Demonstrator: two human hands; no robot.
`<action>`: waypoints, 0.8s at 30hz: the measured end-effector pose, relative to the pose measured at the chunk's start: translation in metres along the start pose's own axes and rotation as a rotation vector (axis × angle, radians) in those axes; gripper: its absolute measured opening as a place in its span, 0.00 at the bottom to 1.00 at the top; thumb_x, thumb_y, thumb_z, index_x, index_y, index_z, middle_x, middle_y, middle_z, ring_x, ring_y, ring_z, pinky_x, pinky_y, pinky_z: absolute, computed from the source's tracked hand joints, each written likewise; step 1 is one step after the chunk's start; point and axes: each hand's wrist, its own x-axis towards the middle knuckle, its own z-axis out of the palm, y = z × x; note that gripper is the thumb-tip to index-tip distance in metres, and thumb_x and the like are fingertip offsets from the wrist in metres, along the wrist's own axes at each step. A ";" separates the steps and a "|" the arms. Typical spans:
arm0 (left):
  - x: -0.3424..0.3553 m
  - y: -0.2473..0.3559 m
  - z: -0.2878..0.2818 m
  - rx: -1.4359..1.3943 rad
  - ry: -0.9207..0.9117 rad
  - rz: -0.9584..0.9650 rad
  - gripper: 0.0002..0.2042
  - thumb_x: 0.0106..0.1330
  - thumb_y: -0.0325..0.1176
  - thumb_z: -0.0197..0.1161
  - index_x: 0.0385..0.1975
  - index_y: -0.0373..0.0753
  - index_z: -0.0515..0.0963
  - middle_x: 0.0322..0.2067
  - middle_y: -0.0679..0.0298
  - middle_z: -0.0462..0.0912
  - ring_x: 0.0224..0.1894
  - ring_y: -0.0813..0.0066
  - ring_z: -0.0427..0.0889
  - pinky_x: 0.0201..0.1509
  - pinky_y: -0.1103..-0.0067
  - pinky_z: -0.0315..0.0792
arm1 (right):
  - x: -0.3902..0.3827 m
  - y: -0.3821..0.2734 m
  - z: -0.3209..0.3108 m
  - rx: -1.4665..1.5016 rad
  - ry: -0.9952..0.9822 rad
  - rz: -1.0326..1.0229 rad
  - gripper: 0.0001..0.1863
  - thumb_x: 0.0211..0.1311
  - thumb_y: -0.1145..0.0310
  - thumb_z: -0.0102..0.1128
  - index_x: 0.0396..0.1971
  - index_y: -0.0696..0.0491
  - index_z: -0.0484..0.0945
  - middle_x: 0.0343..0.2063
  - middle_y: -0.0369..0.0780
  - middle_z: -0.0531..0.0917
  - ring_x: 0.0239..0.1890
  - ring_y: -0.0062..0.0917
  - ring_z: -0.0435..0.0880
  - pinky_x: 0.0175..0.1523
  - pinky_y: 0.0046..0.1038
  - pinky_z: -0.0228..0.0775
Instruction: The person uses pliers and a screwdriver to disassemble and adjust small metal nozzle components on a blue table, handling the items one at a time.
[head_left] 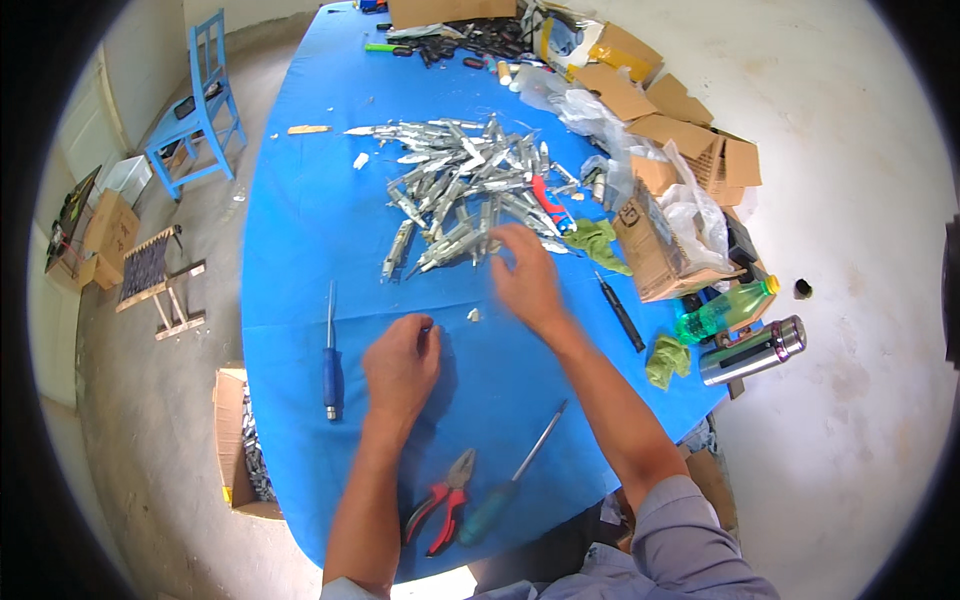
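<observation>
A heap of slim, silvery-grey pieces with pale ends (450, 170) lies on the blue-covered table (290, 290); their exact kind I cannot make out. My right hand (528, 285) reaches to the heap's near edge, slightly blurred, its thumb and fingers apart. Closer to me, my left hand (400, 368) rests low over the cloth with curled fingers; whatever they hold is hidden. A blue-handled screwdriver (331, 375) lies left of it. Red-handled pliers (445, 500) and a green-handled screwdriver (512, 482) lie between my forearms. A red-and-blue tool (546, 200) rests against the heap's right side.
Right of the heap are a green cloth (598, 243), a black pen-like tool (621, 312), an open cardboard box (650, 245), a green bottle (725, 312) and a steel flask (755, 350). Black parts (450, 45) lie at the far end. A blue chair (205, 115) stands left.
</observation>
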 end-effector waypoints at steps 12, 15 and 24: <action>-0.001 0.003 0.001 0.002 -0.035 -0.069 0.06 0.66 0.31 0.68 0.39 0.38 0.83 0.36 0.56 0.87 0.36 0.53 0.87 0.39 0.65 0.79 | 0.013 0.002 0.019 -0.067 -0.010 0.004 0.22 0.62 0.73 0.62 0.57 0.50 0.80 0.55 0.44 0.80 0.55 0.43 0.81 0.57 0.40 0.77; 0.000 0.003 0.002 0.010 -0.023 -0.043 0.05 0.66 0.30 0.68 0.39 0.38 0.82 0.36 0.56 0.87 0.36 0.53 0.87 0.38 0.65 0.79 | 0.017 0.011 0.019 -0.108 -0.057 -0.021 0.18 0.62 0.73 0.62 0.53 0.50 0.83 0.50 0.43 0.81 0.52 0.42 0.82 0.53 0.41 0.77; -0.001 0.001 0.002 -0.028 0.015 -0.031 0.07 0.65 0.29 0.69 0.40 0.36 0.83 0.34 0.55 0.87 0.33 0.56 0.87 0.36 0.67 0.79 | -0.008 0.012 -0.004 -0.078 -0.149 0.030 0.10 0.60 0.69 0.69 0.41 0.51 0.87 0.37 0.39 0.83 0.44 0.36 0.83 0.47 0.38 0.76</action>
